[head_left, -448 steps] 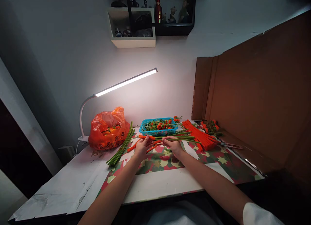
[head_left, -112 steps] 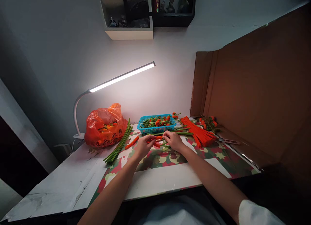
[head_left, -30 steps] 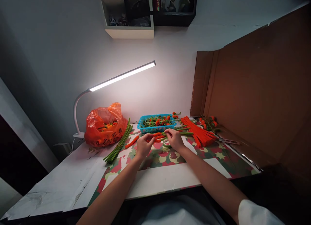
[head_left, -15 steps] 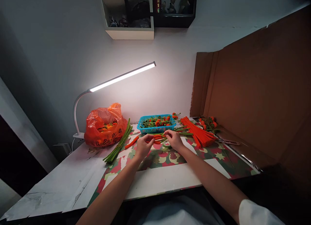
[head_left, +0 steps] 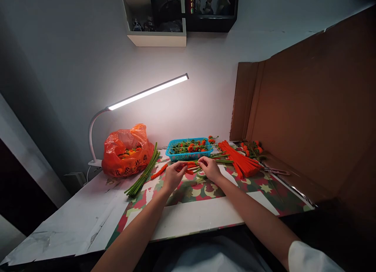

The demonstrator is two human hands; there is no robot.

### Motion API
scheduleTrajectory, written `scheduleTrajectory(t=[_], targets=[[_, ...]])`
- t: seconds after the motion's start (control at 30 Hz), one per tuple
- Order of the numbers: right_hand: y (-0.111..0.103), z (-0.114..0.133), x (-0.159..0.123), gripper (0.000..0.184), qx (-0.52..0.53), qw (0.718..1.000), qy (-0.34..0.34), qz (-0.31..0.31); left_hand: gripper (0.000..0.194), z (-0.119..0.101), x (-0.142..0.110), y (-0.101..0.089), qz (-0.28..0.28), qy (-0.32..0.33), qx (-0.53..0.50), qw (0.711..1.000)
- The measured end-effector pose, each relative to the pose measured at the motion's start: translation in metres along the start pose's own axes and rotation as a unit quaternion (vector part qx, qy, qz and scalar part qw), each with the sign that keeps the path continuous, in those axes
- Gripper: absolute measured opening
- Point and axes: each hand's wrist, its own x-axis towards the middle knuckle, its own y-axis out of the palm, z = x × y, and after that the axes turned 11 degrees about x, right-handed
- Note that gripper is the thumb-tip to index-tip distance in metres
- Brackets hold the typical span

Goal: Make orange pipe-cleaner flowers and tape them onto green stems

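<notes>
My left hand is closed in a pinch on one end of an orange pipe cleaner. The thumb and fingertips of my right hand pinch at its other end; the exact grip is too small to see. Just below the hands lie more orange coiled pieces, partly hidden by the fingers. A small roll of tape sits under my right hand. Another orange coil rests left of my left hand. Green stems extend right behind my right hand, towards a fanned bundle of orange pipe cleaners.
At the back stands a blue basket of orange flowers. On the left are a tied bundle of green stems, an orange plastic bag and a lit lamp. Scissors lie by the cardboard wall at right.
About fifteen seconds ago, my hands held an orange coil on a green stem; now they pinch an orange pipe cleaner. Over the last second, they have shifted only slightly.
</notes>
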Motion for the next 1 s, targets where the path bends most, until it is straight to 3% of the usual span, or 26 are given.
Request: scheduleTrajectory(t=[0.2, 0.4, 0.67, 1.0], targets=[[-0.003, -0.005, 0.002, 0.018, 0.008, 1.0, -0.013, 0.016, 0.023, 0.012, 0.003, -0.001, 0.043, 0.02, 0.035, 0.998], [-0.003, -0.002, -0.001, 0.016, -0.012, 0.998, -0.037, 0.04, 0.02, 0.01, 0.003, -0.001, 0.06, 0.048, 0.075, 0.994], [-0.001, 0.0, -0.001, 0.015, -0.04, 0.997, -0.057, 0.031, 0.016, 0.003, 0.002, -0.001, 0.037, 0.054, 0.083, 0.994], [0.0, 0.006, -0.001, 0.014, -0.068, 0.996, -0.063, -0.006, 0.019, -0.004, 0.0, 0.004, -0.004, 0.0, -0.005, 1.0]])
